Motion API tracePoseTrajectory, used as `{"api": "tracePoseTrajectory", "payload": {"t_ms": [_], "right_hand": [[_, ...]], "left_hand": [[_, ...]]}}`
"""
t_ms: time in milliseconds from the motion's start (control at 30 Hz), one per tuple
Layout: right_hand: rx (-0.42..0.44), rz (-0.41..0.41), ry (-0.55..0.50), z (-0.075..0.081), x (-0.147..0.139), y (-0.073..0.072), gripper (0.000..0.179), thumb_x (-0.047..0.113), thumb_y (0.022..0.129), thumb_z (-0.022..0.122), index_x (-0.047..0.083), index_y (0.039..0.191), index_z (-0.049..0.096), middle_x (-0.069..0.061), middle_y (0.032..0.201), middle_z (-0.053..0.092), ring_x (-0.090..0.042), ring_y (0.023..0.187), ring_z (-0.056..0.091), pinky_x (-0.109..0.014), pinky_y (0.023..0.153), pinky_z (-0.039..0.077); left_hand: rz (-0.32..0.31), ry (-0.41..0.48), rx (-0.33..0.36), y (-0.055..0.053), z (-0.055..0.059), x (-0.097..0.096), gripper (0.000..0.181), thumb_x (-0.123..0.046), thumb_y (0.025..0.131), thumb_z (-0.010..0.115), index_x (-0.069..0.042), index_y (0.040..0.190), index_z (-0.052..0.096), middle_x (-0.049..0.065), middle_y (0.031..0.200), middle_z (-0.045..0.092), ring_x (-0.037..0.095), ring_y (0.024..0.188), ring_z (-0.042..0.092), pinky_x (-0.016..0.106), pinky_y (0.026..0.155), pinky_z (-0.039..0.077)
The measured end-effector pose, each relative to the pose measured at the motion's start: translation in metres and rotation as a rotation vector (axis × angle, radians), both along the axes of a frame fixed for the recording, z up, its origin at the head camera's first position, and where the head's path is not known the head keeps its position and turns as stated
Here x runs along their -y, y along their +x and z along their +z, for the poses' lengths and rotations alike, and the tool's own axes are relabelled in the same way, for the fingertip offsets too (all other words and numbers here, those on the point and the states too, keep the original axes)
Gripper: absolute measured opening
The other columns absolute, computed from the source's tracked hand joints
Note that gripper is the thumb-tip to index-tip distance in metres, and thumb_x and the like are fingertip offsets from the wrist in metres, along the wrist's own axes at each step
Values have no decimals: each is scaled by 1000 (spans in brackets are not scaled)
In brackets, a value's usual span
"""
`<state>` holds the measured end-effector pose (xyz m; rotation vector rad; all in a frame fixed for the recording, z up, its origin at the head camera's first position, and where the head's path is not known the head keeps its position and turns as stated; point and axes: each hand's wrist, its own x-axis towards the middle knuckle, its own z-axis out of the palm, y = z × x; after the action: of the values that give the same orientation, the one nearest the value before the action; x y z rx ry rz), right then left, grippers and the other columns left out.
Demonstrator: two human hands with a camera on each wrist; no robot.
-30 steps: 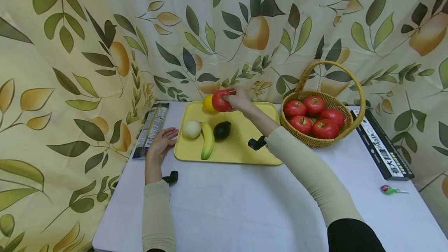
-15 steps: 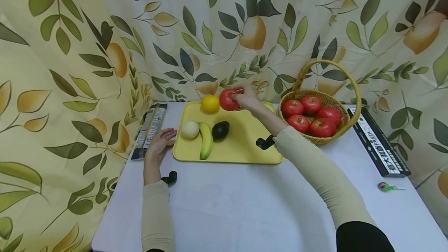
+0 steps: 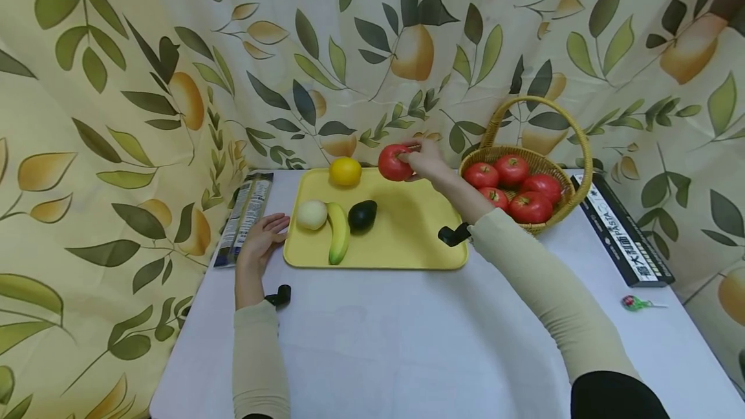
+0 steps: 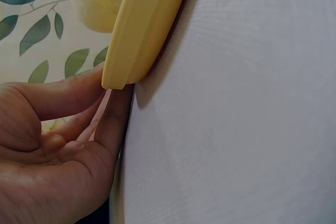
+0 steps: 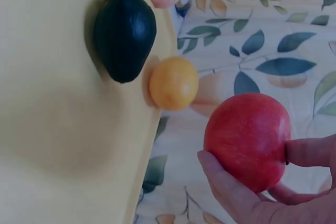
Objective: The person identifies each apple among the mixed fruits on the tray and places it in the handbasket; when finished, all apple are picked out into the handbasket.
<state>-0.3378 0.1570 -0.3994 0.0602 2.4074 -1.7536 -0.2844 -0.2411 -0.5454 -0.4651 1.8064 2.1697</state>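
Observation:
My right hand [image 3: 427, 159] holds a red apple [image 3: 394, 162] above the back of the yellow tray [image 3: 407, 257]. In the right wrist view, thumb and fingers grip the apple [image 5: 247, 140] from its sides. My left hand [image 3: 260, 238] is at the tray's left edge; the left wrist view shows its nearly straight fingers touching the tray rim [image 4: 142, 30]. On the tray are a yellow lemon-like fruit [image 3: 345, 171], a pale round fruit [image 3: 311, 214], a banana [image 3: 338, 233] and a dark avocado [image 3: 362, 216].
A wicker basket [image 3: 559, 215] with several red apples [image 3: 531, 207] stands right of the tray. Beyond it lie a black pasta box [image 3: 623, 231] and a lollipop [image 3: 634, 303]. Printed packets [image 3: 244, 218] lie on the left. A patterned curtain [image 3: 349, 31] hangs behind.
My right hand has carried the apple rightward, away from the yellow fruit, which now shows fully. The left hand stays at the tray's edge. The head view has shifted slightly.

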Motion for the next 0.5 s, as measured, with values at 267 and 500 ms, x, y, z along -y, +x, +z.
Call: {"api": "tracePoseTrajectory", "payload": {"t_ms": [267,500], "right_hand": [[24,-25,-19,5,-16,0,48,9,102,61,-1,148,49,-26,145,50,-45,127,59,-56,88,58],[47,-61,-16,9,-32,1,49,11,103,60,0,149,47,-25,145,51,-43,128,60,-54,88,59]], "left_hand": [[1,-19,3,0,-3,1,72,20,95,56,-5,160,37,15,162,43,24,148,44,24,100,52],[-4,-19,-2,0,-6,0,72,19,96,55,-6,161,36,15,163,42,24,149,43,24,101,51]]}}
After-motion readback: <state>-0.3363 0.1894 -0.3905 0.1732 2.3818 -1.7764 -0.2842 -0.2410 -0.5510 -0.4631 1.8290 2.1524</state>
